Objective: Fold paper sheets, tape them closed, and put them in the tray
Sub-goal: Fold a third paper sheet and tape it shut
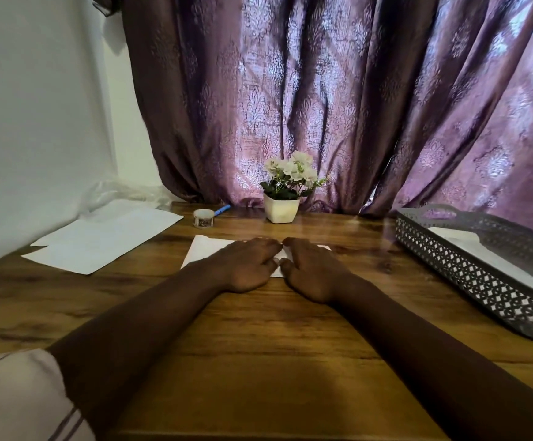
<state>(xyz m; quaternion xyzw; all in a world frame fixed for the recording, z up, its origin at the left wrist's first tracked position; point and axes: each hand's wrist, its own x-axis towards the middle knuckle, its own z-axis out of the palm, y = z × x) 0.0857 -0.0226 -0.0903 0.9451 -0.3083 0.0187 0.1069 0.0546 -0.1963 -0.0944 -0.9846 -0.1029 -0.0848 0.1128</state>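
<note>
The left hand (247, 265) and right hand (314, 270) lie side by side, fingers flat, pressing the folded paper sheet (203, 249) onto the middle of the table (258, 345). The tape roll (204, 218) sits near the far edge. Loose sheets (99, 240) lie at the left edge, the tray (449, 268) at the right.

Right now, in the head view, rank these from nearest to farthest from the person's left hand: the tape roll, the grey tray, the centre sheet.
1. Centre sheet: directly under the left hand, touching.
2. Tape roll: behind it, slightly left.
3. Grey tray: far right.
</note>
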